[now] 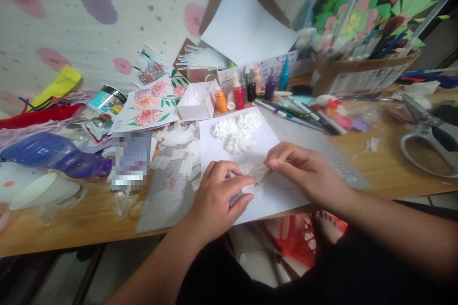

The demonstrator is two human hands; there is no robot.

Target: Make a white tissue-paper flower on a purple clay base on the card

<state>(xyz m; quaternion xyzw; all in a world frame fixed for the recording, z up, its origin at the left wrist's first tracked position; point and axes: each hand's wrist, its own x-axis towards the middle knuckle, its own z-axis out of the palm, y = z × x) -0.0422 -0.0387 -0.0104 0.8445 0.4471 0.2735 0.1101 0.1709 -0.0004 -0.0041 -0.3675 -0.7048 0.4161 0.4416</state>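
Observation:
A sheet of white paper (282,195) lies before me with several fluffy white flower clusters (238,140) on its upper part. Below them, my left hand (227,188) rests on the sheet, its thumb and index finger closed around a small white paper-like piece (249,191), partly hidden by the fingers. My right hand (298,164) grips a light wooden stick (287,151) like a pen. The stick's thin lower end points down beside the white piece, close to my left fingertips; whether it touches is blurred.
A grey cutting mat (157,207) lies under the sheet, with white paper scraps (179,136) at left. Paint bottles (238,93) and pens (282,112) stand or lie behind. Large scissors (425,138) are at right, a cardboard box (358,78) behind them. A purple bottle (57,155) lies left.

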